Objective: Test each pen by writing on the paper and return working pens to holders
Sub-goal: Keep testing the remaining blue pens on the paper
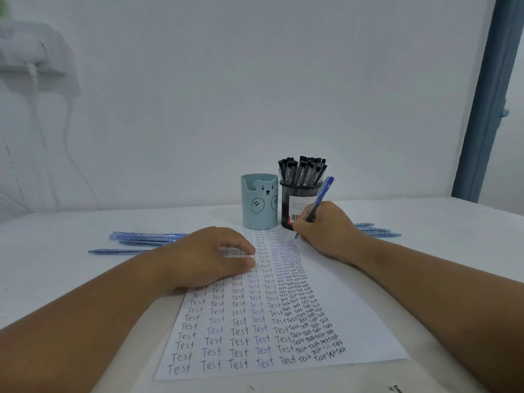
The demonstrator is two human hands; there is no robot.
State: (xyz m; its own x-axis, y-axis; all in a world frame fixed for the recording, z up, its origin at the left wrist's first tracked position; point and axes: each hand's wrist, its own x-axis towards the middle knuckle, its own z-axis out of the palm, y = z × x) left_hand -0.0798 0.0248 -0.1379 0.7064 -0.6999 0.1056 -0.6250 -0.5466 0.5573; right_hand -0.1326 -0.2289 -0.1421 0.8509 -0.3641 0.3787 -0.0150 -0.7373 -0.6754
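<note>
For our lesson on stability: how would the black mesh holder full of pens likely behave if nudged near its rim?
The mesh holder is tall for its base and packed with pens standing well above the rim, so it is probably top-heavy and may tip rather than slide. The pens lean loosely, so they would likely rattle and shift. Pushed low, it probably slides across the table.

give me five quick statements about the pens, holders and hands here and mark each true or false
1. The right hand holds a blue pen with its tip on the paper. True.
2. The black mesh holder is empty. False: it is packed with black-capped pens.
3. The left hand rests on the paper. True.
4. The bear pen holder stands right of the mesh holder. False: it stands to its left.
5. Loose blue pens lie on only one side of the paper. False: some lie left, some right.
</note>
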